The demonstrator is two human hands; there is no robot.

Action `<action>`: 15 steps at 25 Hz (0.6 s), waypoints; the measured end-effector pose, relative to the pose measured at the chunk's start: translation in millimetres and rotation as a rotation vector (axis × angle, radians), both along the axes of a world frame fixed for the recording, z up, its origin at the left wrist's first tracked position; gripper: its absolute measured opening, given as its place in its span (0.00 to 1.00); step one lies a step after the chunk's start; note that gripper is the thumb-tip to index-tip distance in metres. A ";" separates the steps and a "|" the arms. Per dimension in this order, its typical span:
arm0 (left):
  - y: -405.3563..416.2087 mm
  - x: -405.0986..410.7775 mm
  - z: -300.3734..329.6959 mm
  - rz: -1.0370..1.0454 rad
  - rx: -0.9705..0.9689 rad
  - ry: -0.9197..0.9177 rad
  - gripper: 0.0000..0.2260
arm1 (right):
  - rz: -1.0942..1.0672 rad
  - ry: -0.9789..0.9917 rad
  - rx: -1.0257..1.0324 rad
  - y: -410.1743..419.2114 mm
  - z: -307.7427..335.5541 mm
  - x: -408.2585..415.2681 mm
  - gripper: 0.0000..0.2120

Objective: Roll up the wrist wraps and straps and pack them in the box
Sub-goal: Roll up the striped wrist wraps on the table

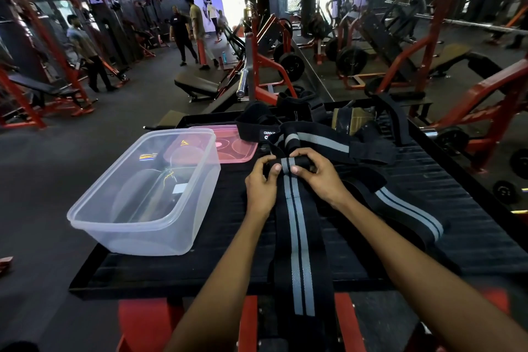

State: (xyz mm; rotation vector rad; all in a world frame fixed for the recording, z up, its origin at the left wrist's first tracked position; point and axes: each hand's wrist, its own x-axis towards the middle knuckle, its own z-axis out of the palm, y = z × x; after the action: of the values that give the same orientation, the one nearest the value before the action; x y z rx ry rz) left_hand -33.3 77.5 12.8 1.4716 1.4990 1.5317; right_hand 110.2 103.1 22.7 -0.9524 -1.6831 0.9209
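A long black wrap with two grey stripes [297,237] lies lengthwise on the black ribbed platform [471,243], its near end hanging over the front edge. Its far end is a small tight roll. My left hand [261,183] pinches the roll's left side, and my right hand [317,174] grips its right side with the thumb under it. A second striped wrap [411,211] curves off to the right. More black wraps and straps [308,126] are heaped behind the hands. The clear plastic box [94,226] stands open at the left, with nothing in it.
A pink lid [243,151] lies flat behind the box. Tan gloves [353,118] sit at the platform's back. Red gym machines, benches and weight plates surround the platform, and several people stand far off at the back left.
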 end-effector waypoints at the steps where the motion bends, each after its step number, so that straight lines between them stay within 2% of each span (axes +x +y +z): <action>1: 0.5 -1.5 -0.9 0.000 0.016 0.009 0.11 | -0.013 -0.018 -0.013 0.2 -0.7 -0.2 0.09; 5: -0.8 -1.5 -2.2 -0.022 0.047 0.120 0.13 | -0.066 -0.037 -0.007 2.5 -1.8 -0.8 0.09; 10: 0.7 -0.6 -1.2 -0.005 0.036 0.140 0.12 | -0.058 -0.027 0.050 -0.3 0.2 -2.9 0.09; 15: 0.4 -1.1 -2.0 -0.005 0.082 0.149 0.12 | -0.087 -0.055 -0.002 0.4 -1.5 -2.5 0.09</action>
State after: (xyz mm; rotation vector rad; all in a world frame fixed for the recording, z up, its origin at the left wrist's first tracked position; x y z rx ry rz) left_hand -34.4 77.9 10.8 1.6679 1.5314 1.5254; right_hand 107.7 103.6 21.3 -1.0527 -1.6733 0.8461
